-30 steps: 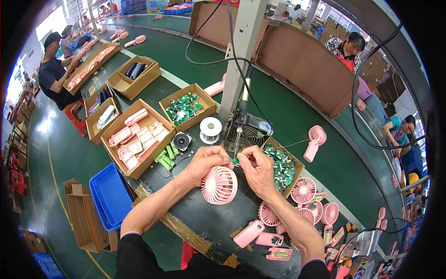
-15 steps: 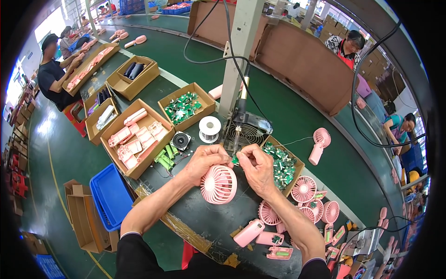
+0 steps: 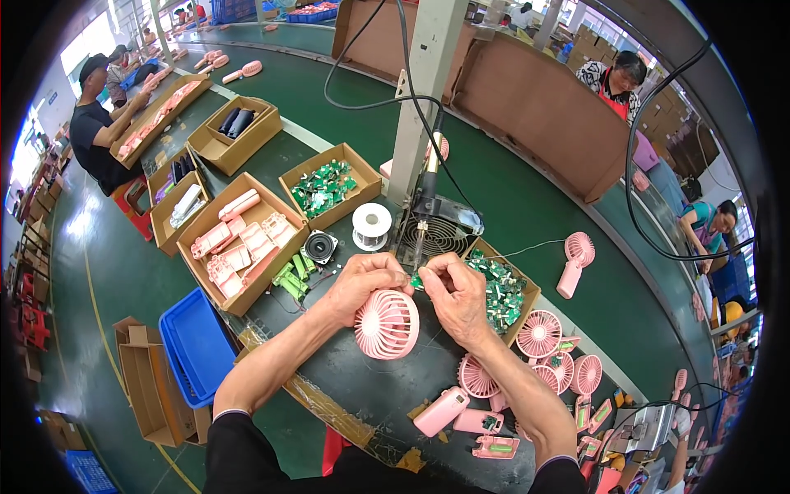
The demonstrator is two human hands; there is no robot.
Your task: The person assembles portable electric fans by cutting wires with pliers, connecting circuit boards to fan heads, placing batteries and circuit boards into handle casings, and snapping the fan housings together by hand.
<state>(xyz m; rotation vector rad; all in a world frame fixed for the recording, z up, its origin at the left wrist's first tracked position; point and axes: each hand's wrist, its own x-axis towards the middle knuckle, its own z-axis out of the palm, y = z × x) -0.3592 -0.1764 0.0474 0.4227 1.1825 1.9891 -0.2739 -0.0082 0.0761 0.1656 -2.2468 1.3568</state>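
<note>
My left hand (image 3: pixel 368 284) is closed around a pink handheld fan (image 3: pixel 387 326), its round slatted cage toward me. In the pinch of my right hand (image 3: pixel 456 300) is a small green circuit board (image 3: pixel 417 282), held against the fan's far side by my left fingertips. Just beyond the fingers, a soldering iron (image 3: pixel 425 198) hangs tip down in front of the post. Whether its tip touches the board cannot be made out. My fingers hide most of the fan's body.
A solder spool (image 3: pixel 372 226) and a black cooling fan (image 3: pixel 444 235) stand behind my hands. Boxes of green boards (image 3: pixel 502 292) and pink shells (image 3: pixel 247 239) flank them. Pink fan parts (image 3: pixel 477 421) lie near my right forearm. A green conveyor (image 3: pixel 527 189) runs behind, carrying a pink fan (image 3: pixel 576 262).
My hands stay almost in place, the fan shifting very slightly. On the conveyor the pink fan has slid right, and another has come into sight behind the post. The person at far left has straightened.
</note>
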